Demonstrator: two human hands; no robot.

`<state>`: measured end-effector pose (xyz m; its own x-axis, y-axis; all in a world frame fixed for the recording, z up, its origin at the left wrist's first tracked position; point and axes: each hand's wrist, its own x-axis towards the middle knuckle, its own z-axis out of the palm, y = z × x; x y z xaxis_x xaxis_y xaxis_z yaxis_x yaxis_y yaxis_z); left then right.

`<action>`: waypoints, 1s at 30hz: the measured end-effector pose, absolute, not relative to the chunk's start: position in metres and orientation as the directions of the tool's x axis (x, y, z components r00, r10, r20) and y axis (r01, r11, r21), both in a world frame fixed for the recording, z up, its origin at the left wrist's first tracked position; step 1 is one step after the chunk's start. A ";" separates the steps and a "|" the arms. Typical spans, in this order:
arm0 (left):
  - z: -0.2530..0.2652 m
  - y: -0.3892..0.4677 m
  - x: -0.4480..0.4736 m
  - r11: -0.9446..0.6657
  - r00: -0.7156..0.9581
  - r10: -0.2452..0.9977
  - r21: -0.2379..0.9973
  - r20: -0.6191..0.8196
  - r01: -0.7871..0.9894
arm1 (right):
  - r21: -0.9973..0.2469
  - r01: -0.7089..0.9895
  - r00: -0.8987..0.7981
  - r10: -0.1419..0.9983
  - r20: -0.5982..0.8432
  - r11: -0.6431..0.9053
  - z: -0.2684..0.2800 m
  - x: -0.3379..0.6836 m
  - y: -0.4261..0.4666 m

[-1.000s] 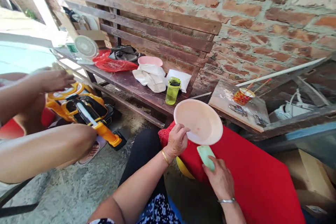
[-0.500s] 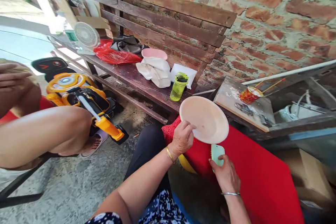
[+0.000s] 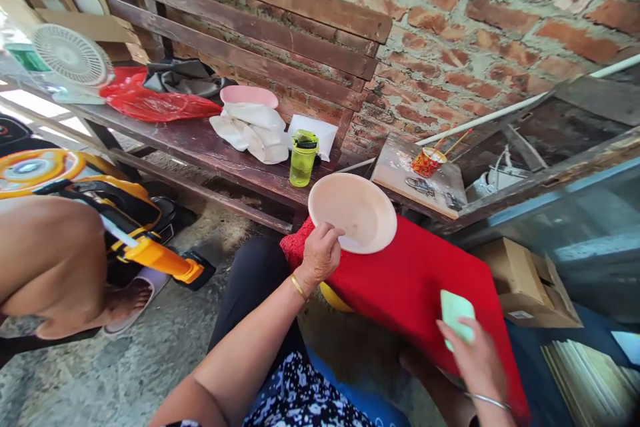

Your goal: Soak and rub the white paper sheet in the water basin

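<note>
My left hand (image 3: 321, 255), with a gold bangle at the wrist, is closed in a pinch over the near left rim of a pale pink basin (image 3: 367, 213). Whatever its fingertips may hold is hidden. The basin rests at the far end of a table with a red cover (image 3: 420, 280). Above the right part of that cover, my right hand (image 3: 475, 350) grips a mint-green brush (image 3: 456, 313) between thumb and fingers. Motion blurs this hand slightly, and a silver bangle circles its wrist.
Behind the basin, a wooden bench (image 3: 240, 170) bears a green bottle (image 3: 303, 159), white cloth (image 3: 257, 133), red bag (image 3: 155, 103) and fan (image 3: 73, 53). A board (image 3: 390, 170) holds a red cup (image 3: 429, 161). Cardboard box (image 3: 530, 283) at right; another person's leg (image 3: 55, 260) and yellow toy vehicle (image 3: 155, 257) at left.
The right hand has carried the brush rightward, away from the basin's near rim and over the red cover. The left hand stays pinched at the basin. The view has swung right.
</note>
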<state>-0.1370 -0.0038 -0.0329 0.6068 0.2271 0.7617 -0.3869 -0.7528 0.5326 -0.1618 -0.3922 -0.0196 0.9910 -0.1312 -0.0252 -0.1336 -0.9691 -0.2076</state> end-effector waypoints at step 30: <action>-0.029 -0.013 -0.140 -0.853 0.497 0.008 0.265 0.868 -0.450 | 0.136 0.688 0.722 0.691 -0.026 -0.713 -0.049 -0.211 -0.359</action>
